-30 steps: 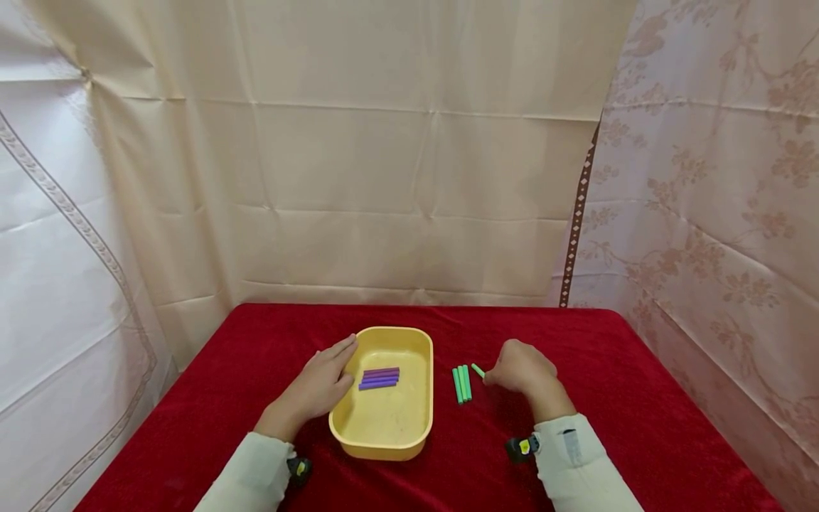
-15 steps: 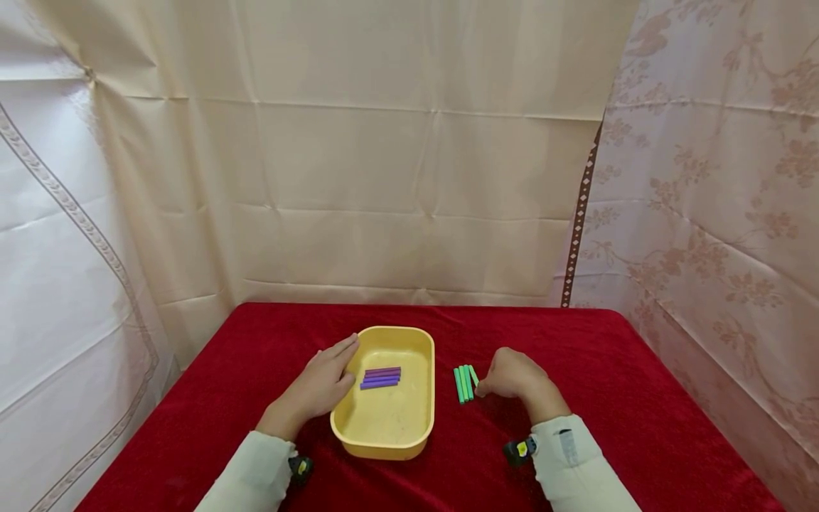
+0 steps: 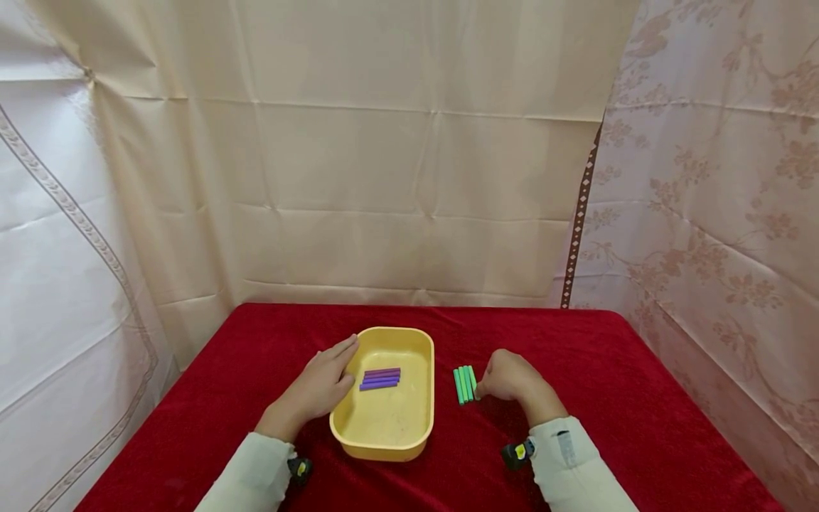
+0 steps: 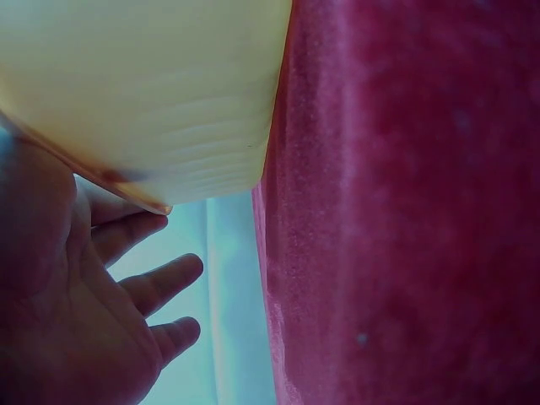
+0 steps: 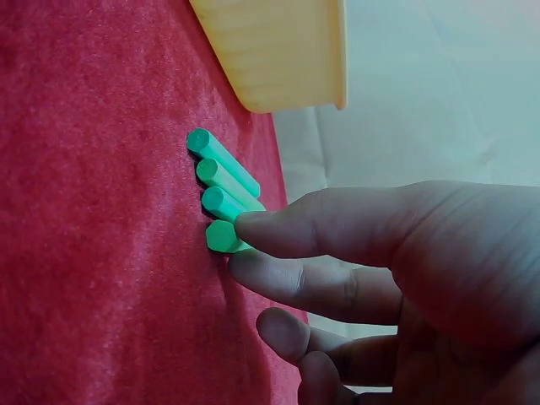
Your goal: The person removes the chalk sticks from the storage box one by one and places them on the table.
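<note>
In the head view, my left hand (image 3: 320,384) rests along the left rim of a yellow plastic tub (image 3: 409,427), its fingers fairly straight. Several purple crayon-like sticks (image 3: 380,379) lie side by side inside the tub. To the right, my right hand (image 3: 512,377) pinches a light green crayon-like stick (image 5: 222,237) between thumb and index finger; part of it is hidden by the fingertips. That stick lies beside a row of green sticks (image 3: 463,385) on the cloth. Their ends look faceted in the right wrist view.
A red velvet cloth (image 3: 576,348) covers the table. Beige curtain (image 3: 333,156) hangs behind its far edge, with patterned curtain (image 3: 736,178) at the right and white cloth (image 3: 57,284) at the left.
My right hand has moved left, bringing the light green stick from a slanted position apart to almost parallel at the row's right end. The left hand stays on the tub.
</note>
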Demonstrator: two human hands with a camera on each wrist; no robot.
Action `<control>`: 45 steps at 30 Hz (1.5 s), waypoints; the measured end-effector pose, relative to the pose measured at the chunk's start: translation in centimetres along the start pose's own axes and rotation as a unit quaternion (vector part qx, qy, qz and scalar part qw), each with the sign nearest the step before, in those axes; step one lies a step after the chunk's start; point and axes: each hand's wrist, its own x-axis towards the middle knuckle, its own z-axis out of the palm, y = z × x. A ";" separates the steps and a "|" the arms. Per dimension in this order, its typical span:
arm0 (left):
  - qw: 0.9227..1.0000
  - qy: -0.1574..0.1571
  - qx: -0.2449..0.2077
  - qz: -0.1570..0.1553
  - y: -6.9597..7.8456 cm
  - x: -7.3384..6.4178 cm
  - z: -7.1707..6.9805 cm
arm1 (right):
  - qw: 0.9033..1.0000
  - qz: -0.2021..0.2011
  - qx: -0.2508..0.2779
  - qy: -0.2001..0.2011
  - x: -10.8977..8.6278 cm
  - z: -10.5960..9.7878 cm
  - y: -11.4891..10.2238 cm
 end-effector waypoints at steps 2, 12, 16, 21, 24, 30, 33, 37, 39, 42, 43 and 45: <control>1.000 -0.001 -0.001 -0.002 0.0 0.0 0.0 | 1.000 -0.001 0.002 -0.001 0.0 0.0 -0.1; 1.000 -0.003 -0.001 -0.002 -0.2 0.1 0.1 | 1.000 0.001 0.005 -0.003 0.0 -0.2 -0.4; 1.000 -0.001 -0.002 -0.001 -0.2 0.1 0.2 | 1.000 0.003 0.007 -0.003 0.0 -0.2 -0.3; 1.000 -0.003 -0.002 -0.004 -0.2 0.1 0.2 | 1.000 0.010 0.010 -0.005 -0.2 -0.4 -0.5; 1.000 -0.005 -0.002 -0.006 -0.2 0.1 0.1 | 1.000 0.008 0.008 0.001 -0.5 -0.8 -0.7; 1.000 -0.004 -0.004 -0.008 -0.2 0.0 0.1 | 1.000 -0.005 0.008 0.015 -0.7 -1.5 -1.6; 1.000 -0.004 -0.004 -0.011 -0.3 -0.1 0.1 | 1.000 -0.007 0.010 0.021 -0.7 -1.7 -2.0; 1.000 -0.008 -0.007 -0.014 -0.3 -0.2 0.1 | 0.999 -0.015 0.022 0.029 -0.6 -1.8 -2.5; 1.000 -0.007 -0.009 -0.011 -0.3 -0.3 0.1 | 0.999 -0.020 0.031 0.037 -0.4 -1.8 -2.7; 1.000 -0.004 -0.010 -0.010 -0.2 -0.2 0.1 | 0.998 -0.032 0.045 0.043 -0.1 -1.9 -3.3; 1.000 -0.003 -0.011 -0.010 -0.1 -0.2 0.0 | 0.997 -0.036 0.049 0.045 0.0 -1.9 -3.6; 1.000 -0.005 -0.012 -0.013 -0.1 -0.1 0.0 | 0.996 -0.044 0.056 0.047 0.3 -1.9 -4.1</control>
